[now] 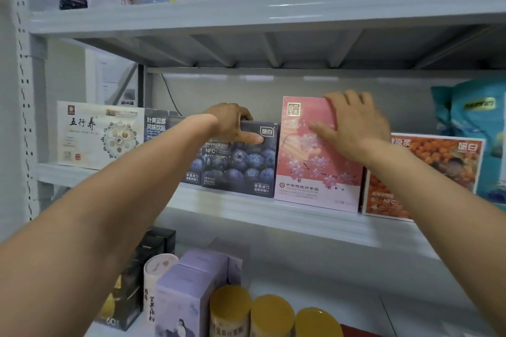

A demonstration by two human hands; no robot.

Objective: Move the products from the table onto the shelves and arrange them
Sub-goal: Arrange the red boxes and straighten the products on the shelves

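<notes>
A dark blueberry box stands upright on the middle shelf. My left hand grips its top left corner, thumb across the front and fingers over the top. Right beside it stands a taller pink blossom box. My right hand holds that box at its upper right corner, thumb on the front face and fingers curled over the top edge. The two boxes touch side by side.
A white box and another dark blue box stand left on the same shelf; an orange-berry box and a teal bag stand right. Bottles line the top shelf. Purple boxes, yellow-lidded tins and black boxes fill the shelf below.
</notes>
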